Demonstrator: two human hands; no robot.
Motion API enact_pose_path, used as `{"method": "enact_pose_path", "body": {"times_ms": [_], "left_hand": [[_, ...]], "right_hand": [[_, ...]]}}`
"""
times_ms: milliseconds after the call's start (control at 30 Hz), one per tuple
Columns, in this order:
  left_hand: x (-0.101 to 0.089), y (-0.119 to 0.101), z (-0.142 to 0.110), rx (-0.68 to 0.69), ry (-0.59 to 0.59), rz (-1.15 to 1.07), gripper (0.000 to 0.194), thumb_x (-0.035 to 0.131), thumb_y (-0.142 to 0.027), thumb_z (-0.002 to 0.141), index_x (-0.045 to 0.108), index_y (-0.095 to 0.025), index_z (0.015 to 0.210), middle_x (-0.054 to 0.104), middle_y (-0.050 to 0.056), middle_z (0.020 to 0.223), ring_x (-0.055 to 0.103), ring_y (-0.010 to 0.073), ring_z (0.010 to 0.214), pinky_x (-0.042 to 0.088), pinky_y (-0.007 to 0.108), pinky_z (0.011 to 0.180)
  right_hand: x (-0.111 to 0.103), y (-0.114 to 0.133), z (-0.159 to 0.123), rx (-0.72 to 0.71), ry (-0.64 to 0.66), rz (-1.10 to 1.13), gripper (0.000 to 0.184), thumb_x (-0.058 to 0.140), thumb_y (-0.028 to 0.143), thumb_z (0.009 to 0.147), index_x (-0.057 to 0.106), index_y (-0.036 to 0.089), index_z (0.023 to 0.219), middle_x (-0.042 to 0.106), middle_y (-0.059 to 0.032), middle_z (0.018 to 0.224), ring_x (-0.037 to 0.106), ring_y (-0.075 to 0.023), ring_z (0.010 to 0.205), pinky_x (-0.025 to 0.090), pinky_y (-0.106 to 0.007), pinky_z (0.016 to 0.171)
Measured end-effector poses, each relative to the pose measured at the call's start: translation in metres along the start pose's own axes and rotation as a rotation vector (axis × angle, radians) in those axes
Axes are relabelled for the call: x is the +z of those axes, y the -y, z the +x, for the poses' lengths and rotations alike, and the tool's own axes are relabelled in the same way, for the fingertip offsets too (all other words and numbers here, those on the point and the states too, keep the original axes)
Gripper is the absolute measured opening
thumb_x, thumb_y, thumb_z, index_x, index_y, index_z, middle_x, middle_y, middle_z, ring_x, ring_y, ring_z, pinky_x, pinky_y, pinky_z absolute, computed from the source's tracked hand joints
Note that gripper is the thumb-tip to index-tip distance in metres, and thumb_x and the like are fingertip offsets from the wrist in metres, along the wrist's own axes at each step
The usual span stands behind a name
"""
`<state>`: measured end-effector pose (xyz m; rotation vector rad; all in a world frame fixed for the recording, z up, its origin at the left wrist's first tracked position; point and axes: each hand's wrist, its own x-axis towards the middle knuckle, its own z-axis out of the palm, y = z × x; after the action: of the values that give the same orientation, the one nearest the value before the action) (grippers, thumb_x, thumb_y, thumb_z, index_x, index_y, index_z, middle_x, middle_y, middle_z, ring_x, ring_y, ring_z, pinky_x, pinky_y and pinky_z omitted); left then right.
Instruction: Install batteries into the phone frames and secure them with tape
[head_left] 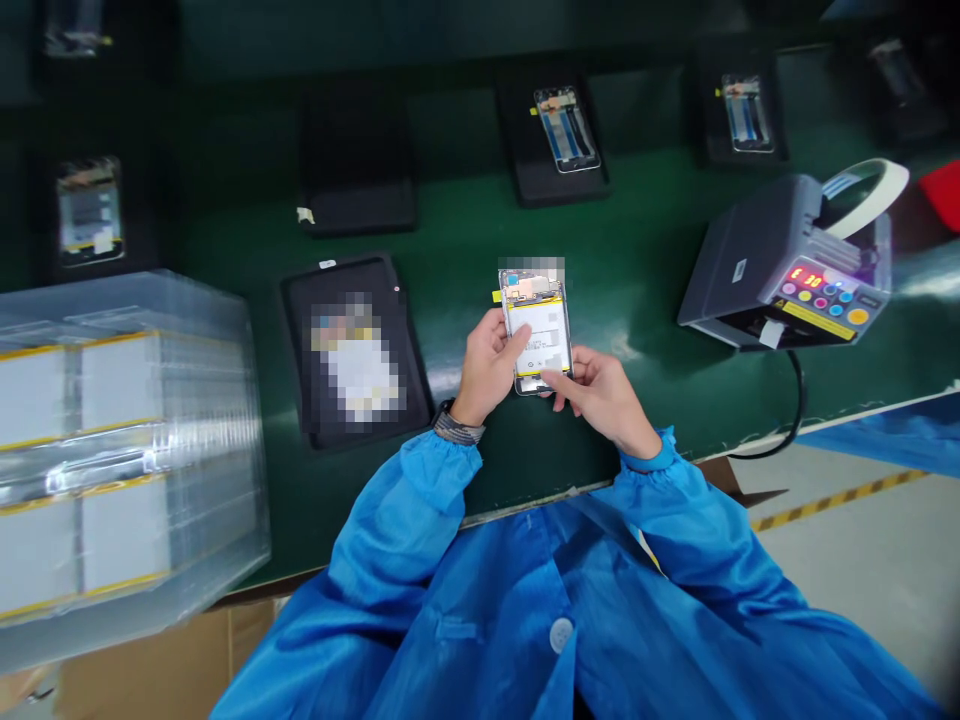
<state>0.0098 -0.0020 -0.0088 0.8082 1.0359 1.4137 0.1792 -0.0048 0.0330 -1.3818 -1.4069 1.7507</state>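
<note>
An opened phone (536, 325) is held above the green bench between my two hands, its white battery and circuit board facing up. My left hand (491, 365) grips its left side, the thumb lying on the battery. At the lower right corner my right hand (600, 395) has hold of it, thumb near the battery's bottom edge and fingers underneath. A small yellow tab sticks out at the phone's upper left. To the left lies a black tray (296, 350) with another opened phone in it, blurred over.
Clear plastic trays of batteries (124, 390) are stacked at the left edge. A tape dispenser (787, 260) with a lit display stands at the right, its black cable (801, 410) hanging over the bench edge. Further black trays (360, 165), several with opened phones (568, 130), line the back.
</note>
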Motion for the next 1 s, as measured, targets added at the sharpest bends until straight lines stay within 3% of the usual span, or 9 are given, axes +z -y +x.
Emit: {"method": "enact_pose_path", "body": {"times_ms": [100, 300, 700, 833, 1000], "left_hand": [[0.0, -0.001, 0.0, -0.005, 0.013, 0.002, 0.048, 0.079, -0.052, 0.084, 0.061, -0.019, 0.113, 0.075, 0.011, 0.116, 0.072, 0.0286, 0.109, 0.059, 0.042, 0.094], [0.0, 0.001, 0.0, -0.011, 0.01, -0.01, 0.05, 0.08, -0.053, 0.082, 0.06, -0.019, 0.112, 0.076, 0.011, 0.116, 0.073, 0.0283, 0.107, 0.059, 0.042, 0.093], [0.002, -0.005, -0.001, -0.018, -0.039, 0.018, 0.055, 0.082, -0.056, 0.079, 0.06, -0.018, 0.111, 0.076, 0.013, 0.116, 0.074, 0.0272, 0.104, 0.059, 0.041, 0.092], [-0.001, -0.017, 0.001, 0.015, -0.063, 0.046, 0.053, 0.082, -0.055, 0.08, 0.06, -0.017, 0.112, 0.075, 0.013, 0.118, 0.073, 0.027, 0.105, 0.059, 0.041, 0.094], [-0.019, -0.046, 0.009, 0.062, -0.069, 0.074, 0.051, 0.083, -0.051, 0.08, 0.062, -0.016, 0.111, 0.076, 0.013, 0.115, 0.074, 0.0261, 0.101, 0.06, 0.04, 0.09]], "right_hand": [[-0.005, 0.001, 0.005, 0.045, 0.051, 0.017, 0.05, 0.084, 0.058, 0.074, 0.062, 0.016, 0.089, 0.075, -0.0075, 0.077, 0.064, -0.0134, 0.052, 0.037, -0.02, 0.04], [-0.013, -0.001, 0.012, 0.037, 0.131, 0.028, 0.053, 0.074, 0.065, 0.083, 0.069, 0.014, 0.094, 0.077, -0.0101, 0.078, 0.07, -0.0171, 0.055, 0.042, -0.02, 0.04], [-0.009, 0.003, 0.021, -0.015, 0.119, -0.015, 0.052, 0.08, 0.063, 0.077, 0.07, 0.014, 0.089, 0.076, -0.0104, 0.074, 0.07, -0.0185, 0.052, 0.036, -0.018, 0.033], [-0.002, 0.012, 0.024, -0.056, 0.11, 0.041, 0.049, 0.083, 0.059, 0.075, 0.069, 0.015, 0.087, 0.077, -0.01, 0.075, 0.07, -0.0185, 0.052, 0.037, -0.019, 0.032], [0.006, 0.029, 0.035, -0.11, 0.28, 0.049, 0.045, 0.084, 0.05, 0.077, 0.068, 0.015, 0.1, 0.078, -0.0098, 0.085, 0.072, -0.0178, 0.058, 0.039, -0.017, 0.036]]}}
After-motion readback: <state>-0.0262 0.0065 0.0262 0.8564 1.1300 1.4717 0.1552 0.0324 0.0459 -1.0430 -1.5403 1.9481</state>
